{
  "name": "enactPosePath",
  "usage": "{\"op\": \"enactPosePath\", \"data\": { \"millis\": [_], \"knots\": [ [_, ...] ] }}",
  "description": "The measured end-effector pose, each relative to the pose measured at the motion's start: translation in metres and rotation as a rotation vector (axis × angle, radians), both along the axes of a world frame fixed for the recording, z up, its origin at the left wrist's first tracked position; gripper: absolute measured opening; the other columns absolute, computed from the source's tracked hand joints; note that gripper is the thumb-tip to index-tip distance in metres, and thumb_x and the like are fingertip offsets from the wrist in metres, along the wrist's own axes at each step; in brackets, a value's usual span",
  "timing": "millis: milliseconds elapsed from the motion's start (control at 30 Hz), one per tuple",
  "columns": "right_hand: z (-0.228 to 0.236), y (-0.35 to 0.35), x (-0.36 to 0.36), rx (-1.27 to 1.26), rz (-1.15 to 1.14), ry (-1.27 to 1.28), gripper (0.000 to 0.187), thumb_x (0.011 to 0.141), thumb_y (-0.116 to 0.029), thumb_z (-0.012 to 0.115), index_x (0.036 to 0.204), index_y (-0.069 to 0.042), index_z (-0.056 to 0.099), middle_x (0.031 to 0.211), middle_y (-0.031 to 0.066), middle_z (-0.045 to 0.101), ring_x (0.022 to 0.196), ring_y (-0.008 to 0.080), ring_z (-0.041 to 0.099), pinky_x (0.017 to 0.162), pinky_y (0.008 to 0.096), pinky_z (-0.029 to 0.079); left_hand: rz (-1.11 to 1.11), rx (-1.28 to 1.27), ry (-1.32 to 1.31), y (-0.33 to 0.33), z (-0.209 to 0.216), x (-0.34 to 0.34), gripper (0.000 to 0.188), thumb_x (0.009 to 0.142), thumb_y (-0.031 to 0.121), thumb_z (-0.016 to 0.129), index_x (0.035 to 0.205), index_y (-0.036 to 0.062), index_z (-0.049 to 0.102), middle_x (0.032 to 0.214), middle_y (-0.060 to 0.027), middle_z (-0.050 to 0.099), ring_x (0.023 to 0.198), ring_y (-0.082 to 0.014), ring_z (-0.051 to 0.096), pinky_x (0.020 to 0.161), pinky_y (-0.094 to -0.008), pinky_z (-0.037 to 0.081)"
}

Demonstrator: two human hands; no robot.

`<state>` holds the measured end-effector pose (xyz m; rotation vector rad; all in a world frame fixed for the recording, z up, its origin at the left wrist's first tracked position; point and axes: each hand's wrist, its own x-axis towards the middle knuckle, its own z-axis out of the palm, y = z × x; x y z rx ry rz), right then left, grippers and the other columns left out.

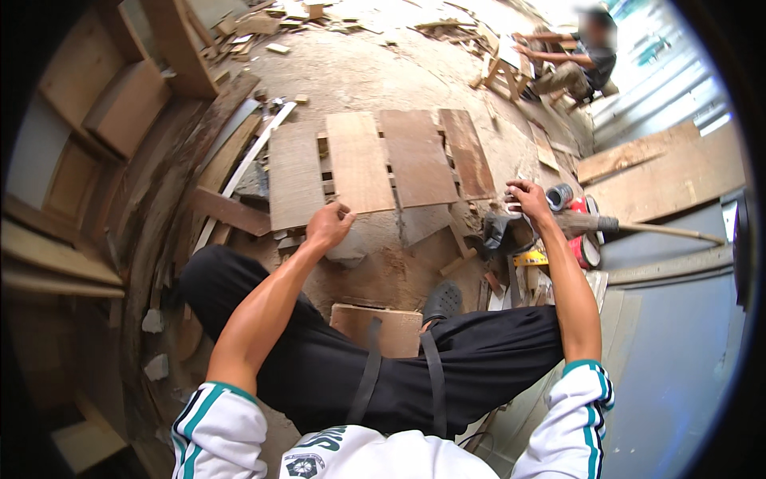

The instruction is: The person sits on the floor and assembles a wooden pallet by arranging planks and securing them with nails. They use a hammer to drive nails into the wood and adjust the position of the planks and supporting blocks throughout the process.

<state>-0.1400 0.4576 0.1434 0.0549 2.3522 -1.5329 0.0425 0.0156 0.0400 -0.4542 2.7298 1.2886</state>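
Several flat wooden boards lie side by side on a low support in front of me, among them a grey-brown board (297, 172), a paler board (359, 160), a brown board (416, 156) and a narrow dark board (467, 152). My left hand (331, 225) is at the near edge of the paler board, fingers curled together; what they hold, if anything, is hidden. To the right of the boards, my right hand (528, 199) hovers above a black plastic bag or container (509, 231), its fingers bent but apart, with whitish marks at the tips. A grey can (558, 195) stands beside it.
Red cans (588, 249), a yellow object (531, 258) and a long stick (670, 231) lie right. Wooden shelving or frames (128, 104) stand left. A small wooden block (391, 331) sits between my legs. Scrap wood (255, 24) litters the back; another person (570, 68) sits far right.
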Motion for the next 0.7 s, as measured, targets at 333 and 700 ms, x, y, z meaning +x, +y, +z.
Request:
{"op": "enactPosePath", "data": {
  "millis": [333,700],
  "knots": [
    [0.068,-0.151,0.054,0.362,0.389,0.01,0.026,0.095,-0.008,0.055,0.117,0.003,0.062,0.098,0.0117,0.068,0.072,0.0179,0.069,0.056,0.0303,0.058,0.289,-0.176,0.061,-0.063,-0.023,0.038,0.032,0.085,0.027,0.067,0.11,0.0061,0.067,0.116,-0.016,0.064,0.115,-0.0363,0.057,0.096,-0.0482,0.047],
    [-0.042,-0.36,0.063,0.448,0.791,0.119,0.037,0.089,-0.008,0.059,0.124,0.004,0.062,0.106,0.0207,0.071,0.072,0.02,0.069,0.063,0.0328,0.057,1.005,0.326,0.013,-0.123,-0.079,0.055,0.046,0.08,0.023,0.072,0.118,-0.0009,0.059,0.117,-0.0238,0.062,0.113,-0.0382,0.059,0.098,-0.0442,0.045]
  ]
}}
